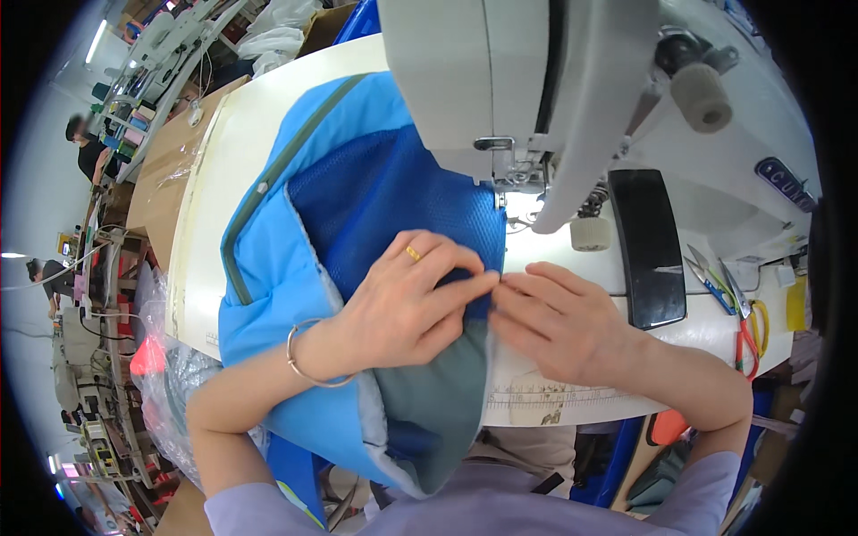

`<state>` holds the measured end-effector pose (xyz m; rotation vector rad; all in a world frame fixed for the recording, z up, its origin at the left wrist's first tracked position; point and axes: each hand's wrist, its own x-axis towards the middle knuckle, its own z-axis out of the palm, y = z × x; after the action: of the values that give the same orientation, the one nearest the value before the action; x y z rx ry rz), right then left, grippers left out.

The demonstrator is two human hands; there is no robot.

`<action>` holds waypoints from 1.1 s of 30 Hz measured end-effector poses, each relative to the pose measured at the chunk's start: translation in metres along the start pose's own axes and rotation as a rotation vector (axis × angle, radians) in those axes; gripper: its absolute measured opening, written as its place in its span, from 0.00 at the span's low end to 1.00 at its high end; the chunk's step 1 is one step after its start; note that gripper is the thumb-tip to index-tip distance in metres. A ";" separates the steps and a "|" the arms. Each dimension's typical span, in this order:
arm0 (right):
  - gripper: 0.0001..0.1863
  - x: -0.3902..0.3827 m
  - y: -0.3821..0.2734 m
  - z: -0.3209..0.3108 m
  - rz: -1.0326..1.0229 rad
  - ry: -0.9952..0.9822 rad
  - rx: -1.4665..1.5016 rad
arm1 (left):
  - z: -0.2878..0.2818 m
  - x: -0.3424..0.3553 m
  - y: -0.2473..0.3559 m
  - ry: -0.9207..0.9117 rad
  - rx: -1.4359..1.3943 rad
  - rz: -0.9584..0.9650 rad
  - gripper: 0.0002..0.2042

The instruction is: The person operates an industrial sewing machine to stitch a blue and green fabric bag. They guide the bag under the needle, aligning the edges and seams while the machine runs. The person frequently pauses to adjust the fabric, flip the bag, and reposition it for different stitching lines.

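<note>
A light blue fabric piece (268, 330) with a dark blue mesh panel (384, 196) and a grey-green panel (447, 384) lies across the sewing table and hangs over its front edge. A grey-green zip (246, 212) runs along its left side. Over the mesh, my left hand (416, 299) is closed, pinching the fabric's right edge between thumb and fingers. My right hand (554, 326) meets it there, its curled, slightly blurred fingers on the same edge. Just beyond both hands, the mesh's far corner reaches the sewing machine's presser foot (500, 198).
The white sewing machine (465, 71) rises above the table. Right of it lie a black curved panel (647, 250), red-handled scissors (744, 335) and other small cutters. A printed ruler (572, 397) follows the front edge. Plastic wrap (170, 402) and cardboard (165, 188) lie left.
</note>
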<state>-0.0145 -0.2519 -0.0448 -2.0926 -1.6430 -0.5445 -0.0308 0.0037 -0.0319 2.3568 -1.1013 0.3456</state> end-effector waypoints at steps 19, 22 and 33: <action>0.18 -0.005 0.003 0.018 0.145 0.185 -0.014 | -0.016 0.021 -0.026 -0.086 -0.058 -0.077 0.21; 0.18 -0.005 -0.002 0.017 0.145 0.158 0.049 | -0.029 0.019 0.002 -0.110 -0.021 -0.160 0.18; 0.22 -0.003 -0.011 0.010 0.087 0.006 0.240 | -0.027 0.018 0.060 -0.250 0.229 -0.304 0.29</action>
<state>-0.0253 -0.2467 -0.0539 -1.9726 -1.5236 -0.3085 -0.0660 -0.0255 0.0194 2.7819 -0.8232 0.0703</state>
